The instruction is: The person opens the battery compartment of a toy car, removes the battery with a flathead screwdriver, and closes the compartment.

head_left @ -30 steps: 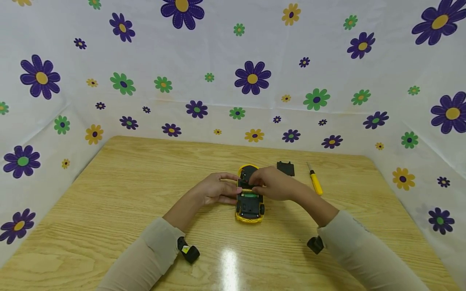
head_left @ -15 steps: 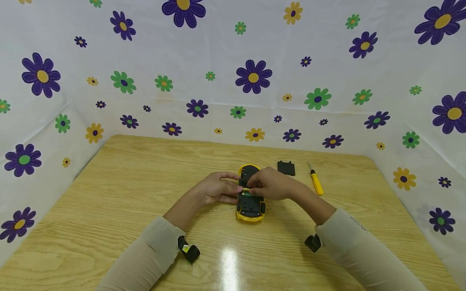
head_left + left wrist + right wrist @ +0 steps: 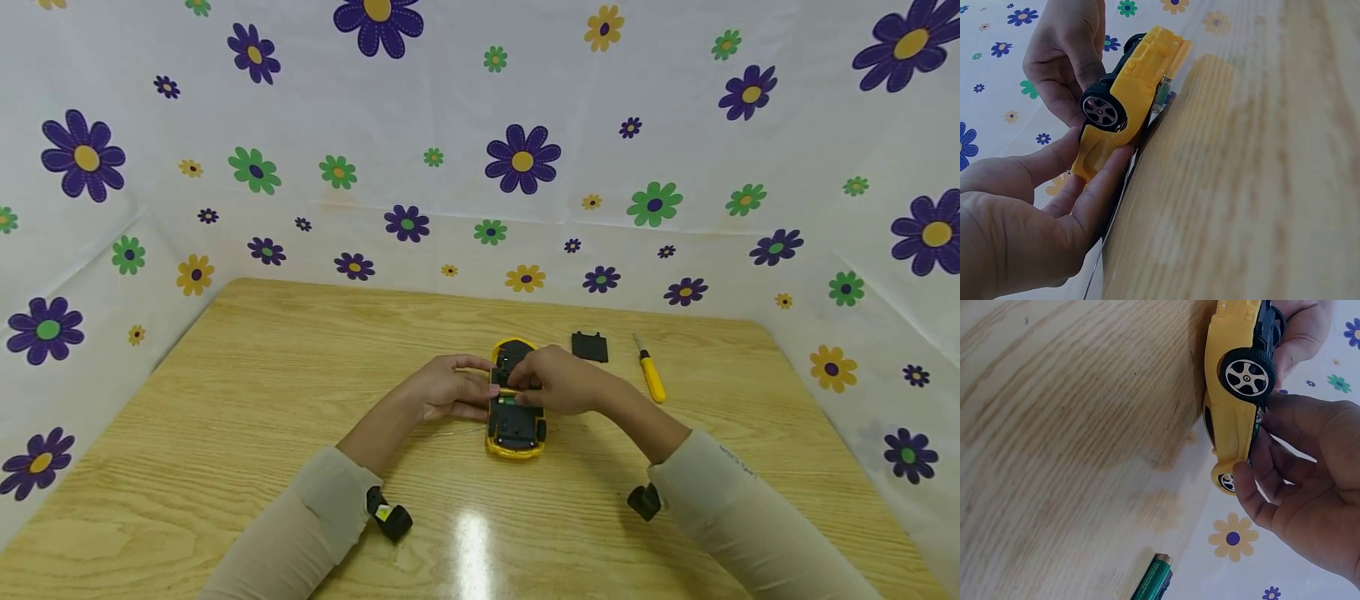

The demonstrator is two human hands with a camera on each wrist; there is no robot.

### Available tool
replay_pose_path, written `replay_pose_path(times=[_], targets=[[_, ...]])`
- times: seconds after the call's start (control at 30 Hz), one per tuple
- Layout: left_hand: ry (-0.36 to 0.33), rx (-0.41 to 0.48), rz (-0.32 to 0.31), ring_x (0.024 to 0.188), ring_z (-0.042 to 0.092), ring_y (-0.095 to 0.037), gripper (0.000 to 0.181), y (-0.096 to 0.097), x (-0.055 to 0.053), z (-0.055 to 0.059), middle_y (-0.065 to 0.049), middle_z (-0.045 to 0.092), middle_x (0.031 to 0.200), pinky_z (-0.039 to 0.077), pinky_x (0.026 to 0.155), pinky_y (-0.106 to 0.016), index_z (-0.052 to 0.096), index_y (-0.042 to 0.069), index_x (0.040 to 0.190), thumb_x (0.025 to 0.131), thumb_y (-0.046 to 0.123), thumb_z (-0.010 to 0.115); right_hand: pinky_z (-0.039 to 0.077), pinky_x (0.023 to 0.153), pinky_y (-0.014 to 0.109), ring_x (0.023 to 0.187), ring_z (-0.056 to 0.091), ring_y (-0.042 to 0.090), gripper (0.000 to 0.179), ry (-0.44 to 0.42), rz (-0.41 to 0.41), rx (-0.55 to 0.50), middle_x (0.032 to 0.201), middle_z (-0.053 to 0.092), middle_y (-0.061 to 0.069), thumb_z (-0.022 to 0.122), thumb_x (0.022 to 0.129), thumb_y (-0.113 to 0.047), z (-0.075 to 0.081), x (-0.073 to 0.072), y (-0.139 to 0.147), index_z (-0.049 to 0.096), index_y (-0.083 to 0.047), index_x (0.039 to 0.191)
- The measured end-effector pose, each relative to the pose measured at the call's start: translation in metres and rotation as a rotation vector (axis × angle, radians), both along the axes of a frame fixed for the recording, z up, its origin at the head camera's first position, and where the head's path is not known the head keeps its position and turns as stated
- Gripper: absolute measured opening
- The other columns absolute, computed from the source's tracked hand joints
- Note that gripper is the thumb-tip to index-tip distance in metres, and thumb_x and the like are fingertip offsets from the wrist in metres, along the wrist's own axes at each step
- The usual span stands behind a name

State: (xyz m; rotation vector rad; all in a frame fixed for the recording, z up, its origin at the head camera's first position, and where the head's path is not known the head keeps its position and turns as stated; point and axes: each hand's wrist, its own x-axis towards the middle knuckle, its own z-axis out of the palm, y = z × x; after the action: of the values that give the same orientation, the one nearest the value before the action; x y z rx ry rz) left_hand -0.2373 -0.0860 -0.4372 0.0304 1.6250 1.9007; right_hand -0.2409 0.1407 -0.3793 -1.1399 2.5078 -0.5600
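A yellow toy car [image 3: 516, 442] lies upside down on the table, its black underside up and its battery compartment uncovered. My left hand [image 3: 448, 390] grips the car's left side between thumb and fingers, as the left wrist view shows with the yellow body [image 3: 1138, 81]. My right hand [image 3: 562, 382] reaches over the compartment. Its thumb and fingertips pinch at a green battery [image 3: 508, 401], mostly hidden by the fingers. Another green battery [image 3: 1154, 578] lies on the table in the right wrist view.
A black battery cover [image 3: 589, 347] lies behind the right hand. To its right is a screwdriver [image 3: 651, 377] with a yellow handle. A flower-printed cloth [image 3: 450, 183] surrounds the wooden table [image 3: 300, 333] at the back and sides.
My right thumb and fingers have shifted slightly over the compartment, covering more of the green battery. The left hand keeps its grip and the car stays in place.
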Motion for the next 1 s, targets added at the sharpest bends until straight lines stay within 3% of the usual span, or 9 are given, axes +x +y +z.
replay_pose_path(times=[0.27, 0.7, 1.0], targets=[[-0.007, -0.013, 0.004, 0.096, 0.071, -0.027, 0.046, 0.0008, 0.0008, 0.0028, -0.021, 0.062, 0.125, 0.062, 0.088, -0.047, 0.054, 0.006, 0.141, 0.098, -0.004, 0.066, 0.053, 0.064, 0.023, 0.071, 0.059, 0.006, 0.019, 0.003, 0.011, -0.002, 0.087, 0.070, -0.004, 0.071, 0.098, -0.012, 0.0005, -0.0015, -0.0001, 0.075, -0.003, 0.113], [0.013, -0.010, -0.007, 0.095, 0.072, -0.028, 0.045, 0.0004, 0.0009, 0.0025, -0.021, 0.064, 0.122, 0.062, 0.088, -0.048, 0.054, 0.003, 0.139, 0.097, -0.003, 0.067, 0.053, 0.065, 0.027, 0.072, 0.060, 0.009, 0.008, -0.071, -0.058, -0.054, 0.083, 0.068, -0.003, 0.070, 0.099, -0.014, -0.0013, -0.0007, 0.0023, 0.074, -0.007, 0.098], [0.004, 0.004, 0.004, 0.090, 0.072, -0.026, 0.044, 0.0009, 0.0012, 0.0005, -0.019, 0.066, 0.115, 0.062, 0.087, -0.047, 0.054, 0.002, 0.139, 0.097, -0.004, 0.067, 0.057, 0.074, 0.030, 0.082, 0.064, 0.011, 0.009, -0.054, -0.074, -0.068, 0.092, 0.071, -0.002, 0.069, 0.099, -0.013, 0.0012, -0.0012, 0.0069, 0.074, -0.006, 0.104]])
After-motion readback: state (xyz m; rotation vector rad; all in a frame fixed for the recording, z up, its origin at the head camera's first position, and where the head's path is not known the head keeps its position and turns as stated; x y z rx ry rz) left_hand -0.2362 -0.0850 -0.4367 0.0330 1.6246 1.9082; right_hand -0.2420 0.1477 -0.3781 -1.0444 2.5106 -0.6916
